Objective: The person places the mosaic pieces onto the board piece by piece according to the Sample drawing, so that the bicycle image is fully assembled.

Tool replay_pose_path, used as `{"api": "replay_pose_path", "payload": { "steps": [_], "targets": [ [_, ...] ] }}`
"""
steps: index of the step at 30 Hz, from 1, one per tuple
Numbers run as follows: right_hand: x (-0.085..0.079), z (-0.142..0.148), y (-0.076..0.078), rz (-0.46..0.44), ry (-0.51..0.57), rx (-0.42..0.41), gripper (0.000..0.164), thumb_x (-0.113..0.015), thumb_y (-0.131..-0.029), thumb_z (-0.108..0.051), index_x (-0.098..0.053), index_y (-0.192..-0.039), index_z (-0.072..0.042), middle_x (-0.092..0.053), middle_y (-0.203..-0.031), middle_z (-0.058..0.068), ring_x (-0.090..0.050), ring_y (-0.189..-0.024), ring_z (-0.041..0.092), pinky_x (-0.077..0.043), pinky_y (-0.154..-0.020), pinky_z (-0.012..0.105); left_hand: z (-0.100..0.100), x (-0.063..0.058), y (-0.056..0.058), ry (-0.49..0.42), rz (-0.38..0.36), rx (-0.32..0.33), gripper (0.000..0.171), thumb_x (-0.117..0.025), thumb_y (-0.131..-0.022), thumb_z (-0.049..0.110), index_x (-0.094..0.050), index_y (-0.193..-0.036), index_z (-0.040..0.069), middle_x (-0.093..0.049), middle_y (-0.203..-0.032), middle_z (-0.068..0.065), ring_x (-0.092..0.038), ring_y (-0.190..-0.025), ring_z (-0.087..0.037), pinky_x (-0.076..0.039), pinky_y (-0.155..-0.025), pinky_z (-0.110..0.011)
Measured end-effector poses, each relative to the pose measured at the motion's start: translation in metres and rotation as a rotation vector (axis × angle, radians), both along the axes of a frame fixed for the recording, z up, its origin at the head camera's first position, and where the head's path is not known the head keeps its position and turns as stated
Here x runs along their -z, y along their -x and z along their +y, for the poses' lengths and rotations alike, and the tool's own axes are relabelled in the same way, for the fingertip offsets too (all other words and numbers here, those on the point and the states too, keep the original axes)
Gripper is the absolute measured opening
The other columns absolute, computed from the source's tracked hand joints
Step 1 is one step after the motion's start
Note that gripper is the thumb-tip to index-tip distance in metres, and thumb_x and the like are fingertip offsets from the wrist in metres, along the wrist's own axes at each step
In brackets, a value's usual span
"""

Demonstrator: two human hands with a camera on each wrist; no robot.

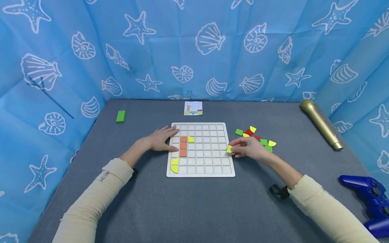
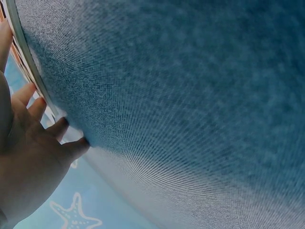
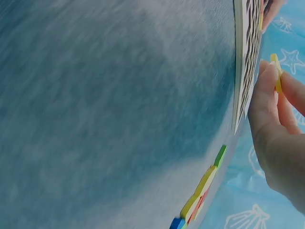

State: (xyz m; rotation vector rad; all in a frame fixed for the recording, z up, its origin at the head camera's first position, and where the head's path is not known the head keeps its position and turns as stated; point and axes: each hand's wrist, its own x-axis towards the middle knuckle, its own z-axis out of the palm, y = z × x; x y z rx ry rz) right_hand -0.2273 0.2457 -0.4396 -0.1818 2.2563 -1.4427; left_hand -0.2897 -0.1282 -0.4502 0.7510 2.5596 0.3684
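A white grid board lies flat on the table, also seen edge-on in the right wrist view. My left hand rests at its left edge with fingers spread, fingertips and thumb over the rim. Between thumb and fingers, my right hand pinches a yellow quarter-circle tile at the board's right edge. On the grid, three orange square tiles stand in a column, with a yellow quarter-circle tile beside the top one. Two yellow quarter-circle tiles form a half round at the lower left.
Right of the board lie loose green, red and yellow tiles, partly behind my right hand. A printed pattern card lies beyond the board. A green block is at the far left; a gold microphone and blue game controller are at right.
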Motion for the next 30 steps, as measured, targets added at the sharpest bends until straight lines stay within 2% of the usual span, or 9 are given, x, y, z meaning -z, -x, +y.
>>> {"api": "replay_pose_path", "payload": {
  "steps": [7, 11, 13, 19, 22, 30],
  "targets": [
    [-0.002, -0.016, 0.003, -0.073, 0.064, -0.042, 0.036, -0.06, -0.095, -0.01, -0.057, -0.127, 0.006, -0.064, -0.104, 0.013, -0.06, -0.085, 0.022, -0.053, -0.079, 0.029, 0.0, -0.002, -0.001, 0.009, -0.001, -0.005, 0.089, -0.06, -0.088, 0.055, -0.016, -0.155, 0.015, -0.007, -0.159, -0.008, 0.0, -0.143, -0.035, -0.004, -0.11, -0.058],
    [-0.003, -0.025, 0.004, -0.151, 0.138, -0.052, 0.036, -0.056, -0.097, -0.007, -0.053, -0.131, 0.007, -0.063, -0.106, 0.016, -0.062, -0.087, 0.023, -0.053, -0.08, 0.03, 0.001, -0.001, -0.001, 0.009, 0.0, -0.005, 0.089, -0.06, -0.088, 0.055, -0.016, -0.155, 0.015, -0.007, -0.159, -0.008, 0.0, -0.143, -0.034, -0.004, -0.11, -0.058],
    [-0.003, -0.03, 0.004, -0.161, 0.145, -0.06, 0.037, -0.056, -0.097, -0.006, -0.053, -0.131, 0.007, -0.062, -0.108, 0.016, -0.064, -0.088, 0.022, -0.054, -0.081, 0.031, 0.001, -0.001, -0.001, 0.009, 0.0, -0.002, 0.089, -0.06, -0.088, 0.056, -0.016, -0.155, 0.016, -0.007, -0.159, -0.008, 0.0, -0.143, -0.034, -0.004, -0.11, -0.058],
    [-0.003, -0.046, 0.004, -0.078, 0.082, -0.114, 0.034, -0.06, -0.094, -0.005, -0.058, -0.128, 0.003, -0.056, -0.105, 0.015, -0.061, -0.085, 0.02, -0.052, -0.077, 0.027, 0.0, 0.0, 0.0, 0.007, 0.003, 0.004, 0.09, -0.059, -0.088, 0.057, -0.015, -0.155, 0.016, -0.007, -0.159, -0.007, 0.0, -0.143, -0.034, -0.004, -0.11, -0.059],
    [-0.003, -0.054, 0.004, -0.046, 0.067, -0.141, 0.033, -0.062, -0.093, -0.006, -0.06, -0.125, 0.002, -0.059, -0.101, 0.013, -0.06, -0.084, 0.021, -0.051, -0.075, 0.027, -0.001, 0.0, 0.0, 0.0, 0.007, 0.009, 0.09, -0.059, -0.088, 0.058, -0.015, -0.155, 0.016, -0.006, -0.159, -0.008, 0.0, -0.143, -0.035, -0.003, -0.11, -0.059],
    [-0.001, -0.077, 0.006, -0.052, 0.113, -0.181, 0.035, -0.066, -0.09, -0.004, -0.058, -0.123, 0.005, -0.07, -0.094, 0.012, -0.066, -0.09, 0.025, -0.053, -0.081, 0.035, -0.002, 0.002, 0.002, 0.0, 0.003, 0.001, 0.09, -0.059, -0.087, 0.058, -0.015, -0.155, 0.017, -0.006, -0.159, -0.007, 0.0, -0.143, -0.033, -0.003, -0.111, -0.058]
  ]
}}
